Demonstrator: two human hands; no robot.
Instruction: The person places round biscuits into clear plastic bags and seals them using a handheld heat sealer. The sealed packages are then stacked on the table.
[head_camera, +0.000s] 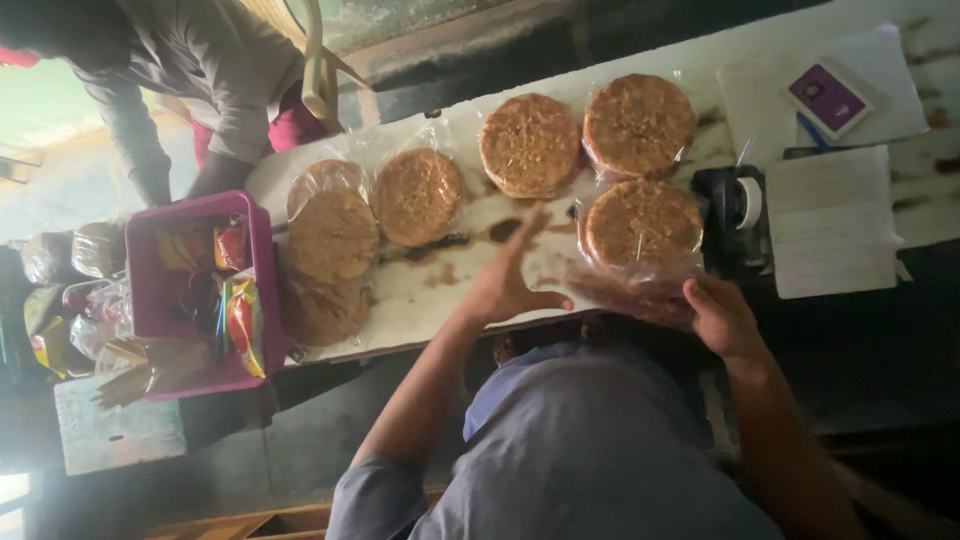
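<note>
Several clear plastic packets of round brown flat cakes lie on a stained white table (430, 300). My left hand (508, 282) hovers open with fingers spread just above the table, between the packets. Beside it, my right hand (722, 318) grips the loose plastic end of the nearest packet (642, 225) at the table's near edge. Two more packets (530, 145) (638, 122) lie beyond it. Other packets (418, 195) (332, 235) lie to the left.
A black tape dispenser (735, 215) stands right of the held packet, with white papers (830, 220) and a purple booklet (826, 97) beyond. A pink crate (262, 262) of snack packets sits at the left. Another person's grey sleeve (135, 130) reaches toward it.
</note>
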